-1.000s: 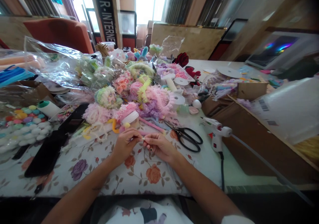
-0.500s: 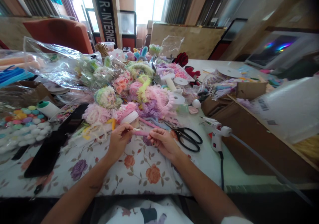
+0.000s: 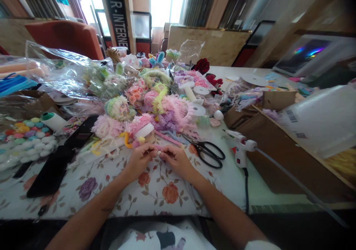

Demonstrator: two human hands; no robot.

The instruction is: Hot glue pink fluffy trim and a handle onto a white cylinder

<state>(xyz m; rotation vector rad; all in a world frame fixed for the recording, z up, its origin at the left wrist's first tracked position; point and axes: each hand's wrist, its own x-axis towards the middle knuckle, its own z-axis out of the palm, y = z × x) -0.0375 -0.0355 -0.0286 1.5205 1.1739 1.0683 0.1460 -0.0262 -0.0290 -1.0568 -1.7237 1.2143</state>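
My left hand [image 3: 141, 160] and my right hand [image 3: 178, 161] meet above the flowered cloth, both with fingers pinched together. Between them runs a pink pipe cleaner [image 3: 158, 146], mostly covered by the fingers. A small whitish bit [image 3: 159, 153] shows right where the fingertips meet; what it is I cannot make out. Just behind the hands lie a roll of white ribbon [image 3: 145, 130], a yellow-orange pipe cleaner [image 3: 127, 140] and another pink strip [image 3: 168, 138]. Black-handled scissors [image 3: 210, 154] rest to the right of my right hand.
A white glue gun [image 3: 240, 148] with a long glue stick stands at the right, beside a cardboard box [image 3: 267, 150]. Yarn, lace and flowers [image 3: 150, 98] are heaped behind. On the left are a black phone [image 3: 51, 174] and a bag of pompoms [image 3: 33, 142].
My hands have come together, so the pink length between them is now mostly hidden. A small yellow and pink piece behind my left hand has come into view.
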